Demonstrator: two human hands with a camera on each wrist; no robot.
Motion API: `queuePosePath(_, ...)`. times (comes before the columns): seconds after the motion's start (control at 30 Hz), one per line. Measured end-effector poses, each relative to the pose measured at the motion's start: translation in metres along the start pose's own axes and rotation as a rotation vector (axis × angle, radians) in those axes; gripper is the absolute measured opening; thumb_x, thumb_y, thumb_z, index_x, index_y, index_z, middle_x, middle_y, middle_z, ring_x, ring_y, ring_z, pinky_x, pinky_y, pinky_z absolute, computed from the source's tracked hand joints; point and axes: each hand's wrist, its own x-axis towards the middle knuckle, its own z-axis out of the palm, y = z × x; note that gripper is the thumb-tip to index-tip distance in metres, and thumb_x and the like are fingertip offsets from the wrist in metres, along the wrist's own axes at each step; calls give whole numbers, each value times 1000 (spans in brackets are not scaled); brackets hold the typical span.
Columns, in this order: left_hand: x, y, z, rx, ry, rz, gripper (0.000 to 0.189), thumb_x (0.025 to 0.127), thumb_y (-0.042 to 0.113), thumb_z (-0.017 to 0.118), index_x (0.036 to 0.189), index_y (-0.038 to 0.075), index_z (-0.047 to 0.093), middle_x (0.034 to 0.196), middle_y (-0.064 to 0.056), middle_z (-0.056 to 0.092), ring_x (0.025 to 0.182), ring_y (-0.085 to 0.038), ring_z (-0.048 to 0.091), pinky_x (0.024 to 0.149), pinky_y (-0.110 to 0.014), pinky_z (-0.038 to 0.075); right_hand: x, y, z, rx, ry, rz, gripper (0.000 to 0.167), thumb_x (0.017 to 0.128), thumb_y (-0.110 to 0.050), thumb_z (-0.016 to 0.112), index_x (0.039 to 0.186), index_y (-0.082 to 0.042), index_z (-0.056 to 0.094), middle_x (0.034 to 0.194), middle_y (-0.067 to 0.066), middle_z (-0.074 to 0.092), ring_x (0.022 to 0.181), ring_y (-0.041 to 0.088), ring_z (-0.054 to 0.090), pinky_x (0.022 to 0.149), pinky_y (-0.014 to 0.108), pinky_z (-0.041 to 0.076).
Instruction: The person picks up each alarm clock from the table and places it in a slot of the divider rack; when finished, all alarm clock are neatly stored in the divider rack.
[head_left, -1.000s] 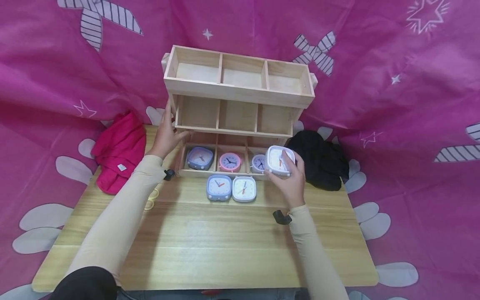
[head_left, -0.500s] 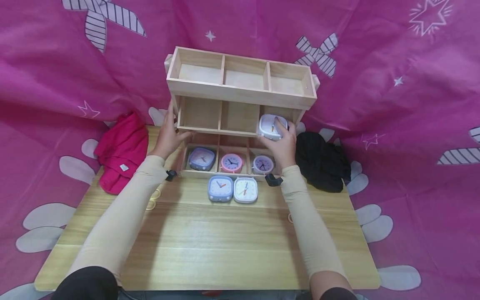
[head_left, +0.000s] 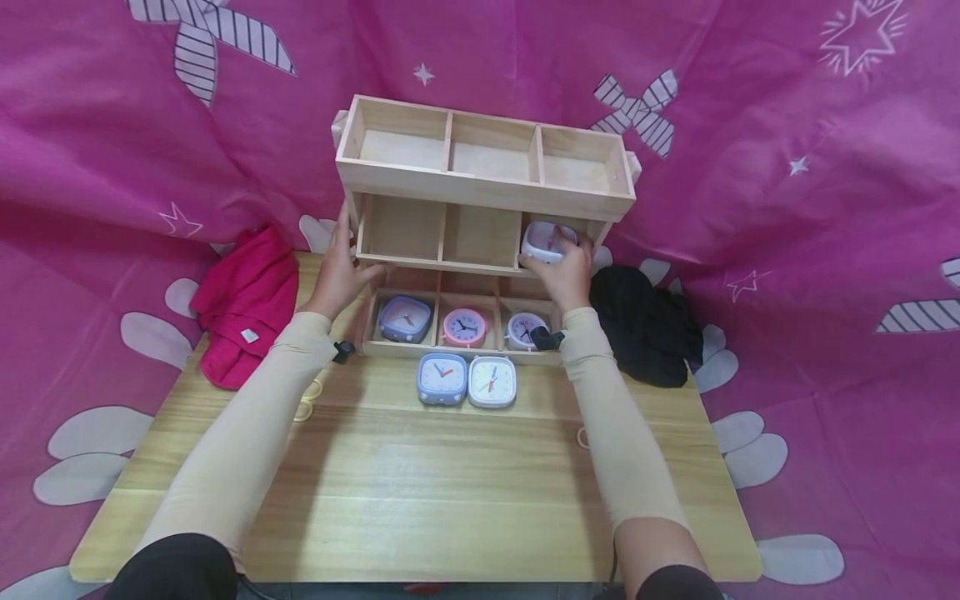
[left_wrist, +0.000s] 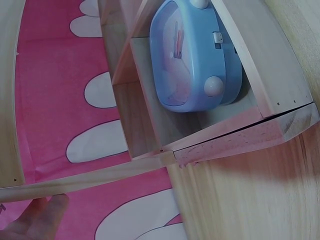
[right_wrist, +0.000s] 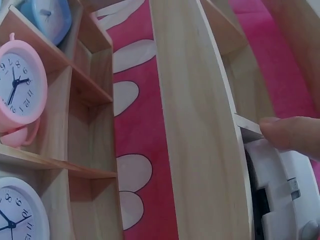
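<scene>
A tiered wooden organizer (head_left: 480,187) stands at the back of the table, each tier split into three compartments. My left hand (head_left: 335,279) holds its left side, fingers along the outside and thumb toward the front. In the right compartment of the middle tier, my right hand (head_left: 566,273) grips a white alarm clock (head_left: 539,237). The right wrist view shows a fingertip over this clock's white casing (right_wrist: 300,185). On the bottom tier sit a blue alarm clock (head_left: 406,318), a pink one (head_left: 464,327) and a pale purple one (head_left: 519,331).
A blue square clock (head_left: 442,378) and a white square clock (head_left: 492,382) lie side by side before the organizer. Red cloth (head_left: 251,308) lies at left, black cloth (head_left: 645,325) at right. Pale rings (head_left: 303,410) lie near the left forearm. A pink curtain (head_left: 480,50) hangs behind.
My right hand has carried the white clock from beside the bottom tier up and back into the middle tier's right compartment. The left hand has stayed at the organizer's side.
</scene>
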Motion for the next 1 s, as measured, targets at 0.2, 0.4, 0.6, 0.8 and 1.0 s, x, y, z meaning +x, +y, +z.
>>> queuePosePath(0.2, 0, 0, 0, 8, 5, 6, 127, 86, 0, 86, 173, 26, -3, 172, -24, 24, 147, -54, 44, 109, -71, 51, 7, 1, 2, -60, -8, 3, 82, 72, -27, 97, 143, -3, 65, 147, 25, 57, 141, 39, 49, 123, 50, 41)
queuePosePath(0.4, -1, 0, 0, 4, -5, 1, 127, 87, 1, 86, 173, 26, -4, 173, -22, 23, 149, -55, 41, 113, -70, 48, 10, 2, 0, -23, -52, 67, 85, 71, -27, 98, 143, -5, 58, 150, 21, 53, 142, 37, 46, 125, 49, 37)
queuePosePath(0.6, -1, -2, 0, 3, -9, -7, 128, 87, 2, 86, 173, 28, -5, 175, -21, 20, 151, -54, 40, 115, -69, 48, 14, 2, -10, -6, -141, 35, 75, 69, -18, 99, 131, -1, 60, 146, 23, 53, 142, 39, 42, 125, 50, 36)
queuePosePath(0.8, -1, -2, 0, 7, -3, -7, 128, 87, 1, 87, 173, 27, -4, 174, -22, 22, 150, -54, 41, 114, -68, 48, 14, 5, -12, 7, -170, 18, 72, 72, -13, 97, 132, 0, 58, 147, 24, 52, 141, 39, 45, 125, 50, 37)
queuePosePath(1.0, -1, -1, 0, 9, -5, -10, 127, 88, 4, 87, 173, 27, -4, 174, -20, 22, 151, -52, 42, 114, -67, 49, 12, 10, -13, 43, -152, -7, 66, 74, -11, 96, 128, 2, 60, 151, 24, 49, 143, 39, 43, 126, 49, 37)
